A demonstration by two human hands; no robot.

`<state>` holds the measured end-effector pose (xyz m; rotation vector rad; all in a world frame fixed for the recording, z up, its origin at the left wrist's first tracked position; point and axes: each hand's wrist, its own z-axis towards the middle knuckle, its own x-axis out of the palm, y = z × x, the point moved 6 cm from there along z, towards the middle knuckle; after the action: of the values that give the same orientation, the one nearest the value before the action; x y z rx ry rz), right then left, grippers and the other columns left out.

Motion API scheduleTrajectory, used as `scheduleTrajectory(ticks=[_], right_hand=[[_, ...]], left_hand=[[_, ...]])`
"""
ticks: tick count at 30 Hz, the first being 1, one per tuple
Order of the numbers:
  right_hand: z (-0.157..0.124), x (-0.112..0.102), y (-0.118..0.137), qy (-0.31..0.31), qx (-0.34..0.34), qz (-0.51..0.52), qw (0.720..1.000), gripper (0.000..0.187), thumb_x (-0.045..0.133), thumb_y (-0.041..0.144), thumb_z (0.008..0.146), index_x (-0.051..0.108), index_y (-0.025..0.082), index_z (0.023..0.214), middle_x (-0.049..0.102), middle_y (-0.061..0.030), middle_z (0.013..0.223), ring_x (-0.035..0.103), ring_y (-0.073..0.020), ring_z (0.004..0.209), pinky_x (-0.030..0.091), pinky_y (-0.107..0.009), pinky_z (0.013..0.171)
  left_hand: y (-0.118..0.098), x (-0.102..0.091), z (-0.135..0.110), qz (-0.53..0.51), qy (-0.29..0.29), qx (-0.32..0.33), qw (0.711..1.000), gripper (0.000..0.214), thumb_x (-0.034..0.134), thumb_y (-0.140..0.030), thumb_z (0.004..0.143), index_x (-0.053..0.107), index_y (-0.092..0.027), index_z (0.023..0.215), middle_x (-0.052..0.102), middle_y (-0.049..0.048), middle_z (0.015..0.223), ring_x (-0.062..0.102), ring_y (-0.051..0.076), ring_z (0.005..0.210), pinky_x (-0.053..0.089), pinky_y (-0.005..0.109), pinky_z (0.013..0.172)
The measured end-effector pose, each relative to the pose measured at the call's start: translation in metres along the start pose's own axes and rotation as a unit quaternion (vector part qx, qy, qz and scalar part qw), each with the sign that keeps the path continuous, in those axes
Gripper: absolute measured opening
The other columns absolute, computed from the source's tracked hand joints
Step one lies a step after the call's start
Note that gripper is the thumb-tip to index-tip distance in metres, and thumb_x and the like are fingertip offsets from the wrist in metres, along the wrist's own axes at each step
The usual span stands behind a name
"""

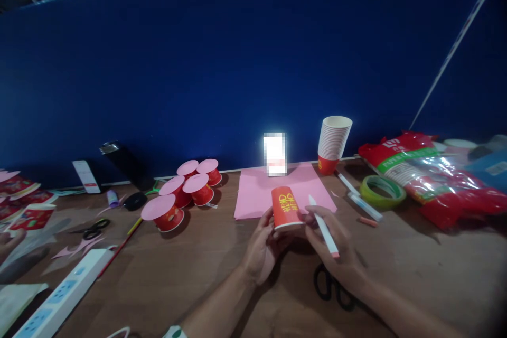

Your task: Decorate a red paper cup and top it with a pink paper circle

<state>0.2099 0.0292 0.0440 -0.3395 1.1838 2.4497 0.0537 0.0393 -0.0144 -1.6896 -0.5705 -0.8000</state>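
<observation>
My left hand [263, 253] is wrapped around a red paper cup [283, 206] with yellow lettering, held upside down with its white rim toward me. A white marker [325, 229] with a pink end sits in my right hand [336, 237], whose fingertips are beside the cup's lower right side. I cannot tell whether they touch it. Beneath my right wrist lie scissors with black handles [322, 282]; their blades are hidden. Pink paper sheets [253, 193] lie just beyond the cup.
Several red cups topped with pink discs [160, 208] stand to the left, near a white power strip [65, 296]. At the far left is another person's hand [11, 243]. A cup stack [335, 140], green tape [382, 193] and a bag of paper cups [428, 174] sit to the right.
</observation>
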Motion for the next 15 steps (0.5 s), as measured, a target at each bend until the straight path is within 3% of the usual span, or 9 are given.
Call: scheduleTrajectory(ticks=[7,10,15], right_hand=[[0.002,-0.002,0.015,-0.014,-0.126,-0.072,0.989,0.024,0.054,0.013,0.088,0.059,0.023,0.109,0.069,-0.0046,0.087,0.068,-0.0195,0.078,0.056,-0.03,0.069],[-0.001,-0.001,0.014,-0.021,-0.188,-0.097,0.977,0.029,0.056,0.01,0.087,0.059,0.024,0.112,0.071,-0.0043,0.087,0.069,-0.0197,0.077,0.056,-0.032,0.07],[-0.005,0.002,0.011,0.014,-0.191,-0.1,0.977,0.028,0.057,0.013,0.088,0.06,0.024,0.114,0.073,-0.0066,0.092,0.07,-0.0212,0.081,0.057,-0.034,0.071]], left_hand=[[0.004,-0.004,0.002,0.015,-0.002,0.003,1.0,0.043,0.065,-0.032,0.084,0.058,-0.02,0.124,0.066,0.0094,0.12,0.063,0.021,0.106,0.048,0.035,0.095],[0.001,0.002,-0.001,0.038,0.02,0.014,0.999,0.052,0.074,-0.032,0.076,0.058,-0.02,0.124,0.065,0.011,0.123,0.063,0.022,0.107,0.045,0.037,0.098],[-0.002,0.014,-0.005,0.084,0.06,0.043,0.994,0.073,0.085,-0.028,0.061,0.055,-0.019,0.127,0.061,0.0141,0.128,0.057,0.029,0.118,0.036,0.045,0.108]])
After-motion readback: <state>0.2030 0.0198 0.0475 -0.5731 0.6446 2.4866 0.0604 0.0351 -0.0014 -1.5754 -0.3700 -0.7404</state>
